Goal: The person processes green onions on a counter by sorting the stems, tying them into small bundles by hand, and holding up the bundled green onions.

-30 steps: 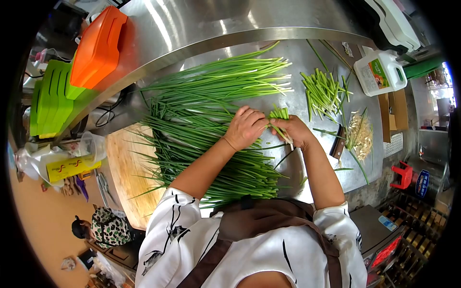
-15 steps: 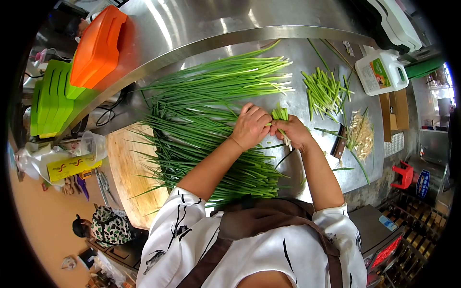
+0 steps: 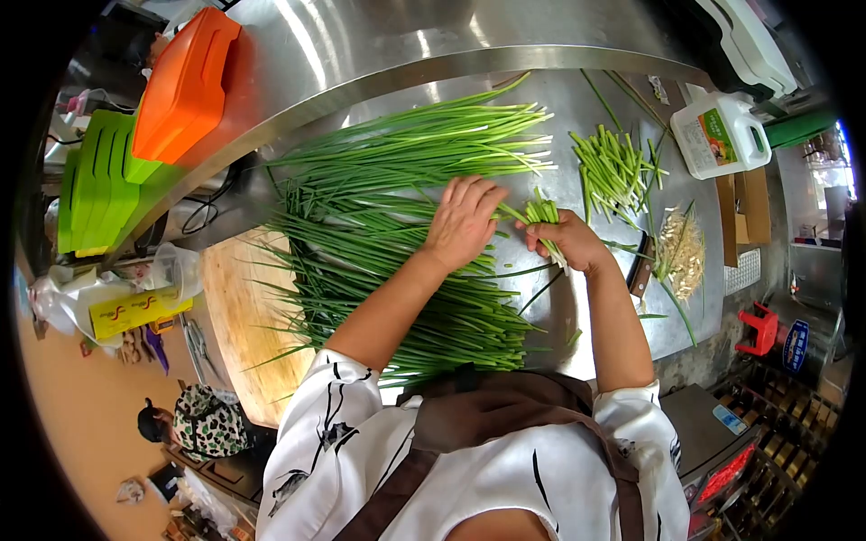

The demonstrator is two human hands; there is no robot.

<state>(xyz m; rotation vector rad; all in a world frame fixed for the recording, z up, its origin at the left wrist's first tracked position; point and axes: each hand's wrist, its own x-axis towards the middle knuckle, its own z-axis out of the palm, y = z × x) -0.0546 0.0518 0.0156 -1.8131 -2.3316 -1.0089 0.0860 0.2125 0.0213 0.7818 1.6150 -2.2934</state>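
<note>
A small bundle of short green stalks is gripped in my right hand, pale ends pointing down. Close to its left side, my left hand is over the long green stalks; its fingers are bent and partly together, and whether they pinch a stalk is unclear. Long scallion-like greens spread in a wide pile under my left forearm, with another bunch above. A heap of cut short stalks lies to the right. Below it are a knife, its blade partly hidden, and a pile of trimmed root ends.
A wooden board is at the left of the metal table. A white jug stands at the upper right. Orange and green containers are at the upper left. Another person is at the lower left.
My right hand has moved slightly right with the bundle. My left hand has shifted a little up and apart from it, its fingers straighter than before.
</note>
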